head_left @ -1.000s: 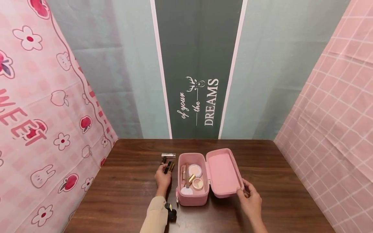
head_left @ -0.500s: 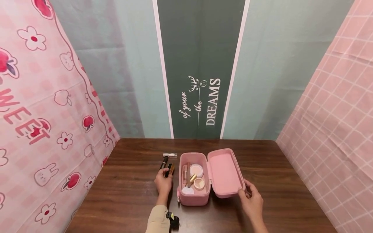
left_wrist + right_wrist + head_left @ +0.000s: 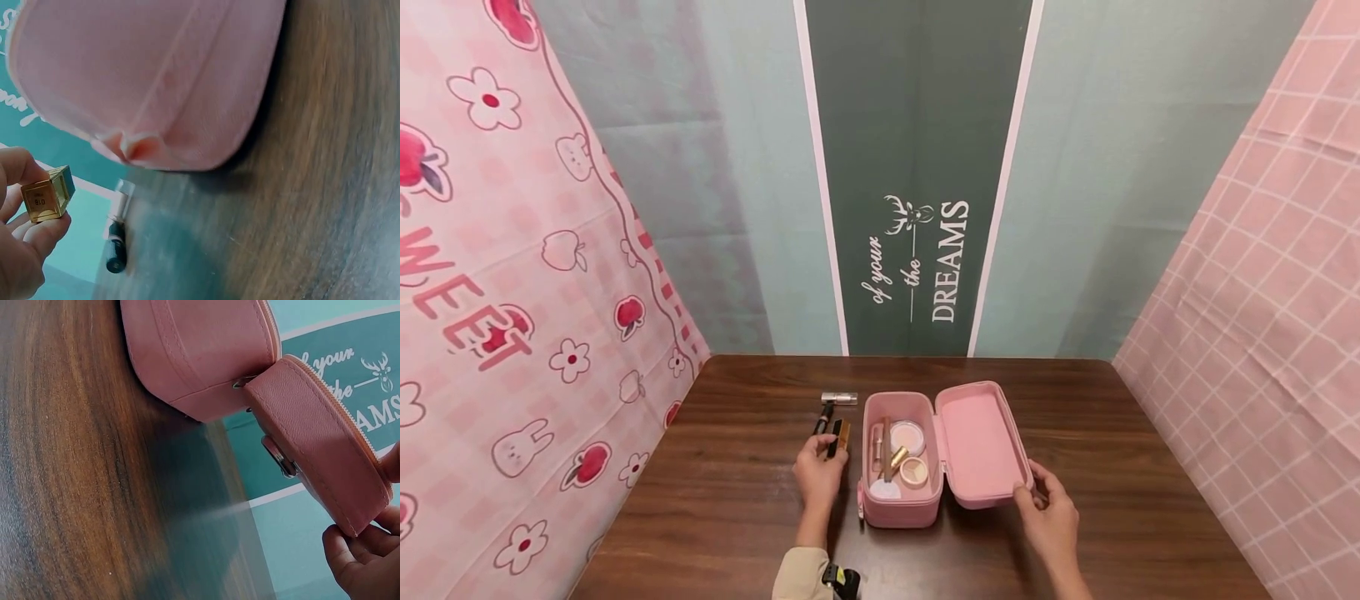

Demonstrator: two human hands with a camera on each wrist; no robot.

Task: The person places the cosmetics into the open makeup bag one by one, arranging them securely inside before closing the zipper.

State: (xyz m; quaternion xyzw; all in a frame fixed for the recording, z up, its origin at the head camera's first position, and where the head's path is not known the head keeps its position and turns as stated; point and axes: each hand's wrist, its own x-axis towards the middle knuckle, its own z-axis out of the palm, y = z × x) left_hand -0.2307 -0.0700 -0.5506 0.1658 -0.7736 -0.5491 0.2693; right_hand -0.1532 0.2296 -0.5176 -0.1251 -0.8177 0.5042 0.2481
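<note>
My left hand pinches a square black-and-gold lipstick between thumb and fingers, just left of a pink makeup case. The lipstick's gold base faces the left wrist camera. The case stands upright with its lid folded out to the right. My right hand grips the lid's near right corner, thumb on the zipper side and fingers underneath. Inside the case lie a round compact, a three-shade round pot, a gold tube, a long brown stick and a white disc.
Beyond my left hand, a clear-and-silver tube and a black tube lie on the dark wooden table. Patterned cloths hang around the table's back and sides. A metal fitting shows on the lid's outside.
My left hand has drawn back slightly toward me with the lipstick, showing more of the black tube behind it. My right hand keeps its grip on the lid. The head view has shifted a little.
</note>
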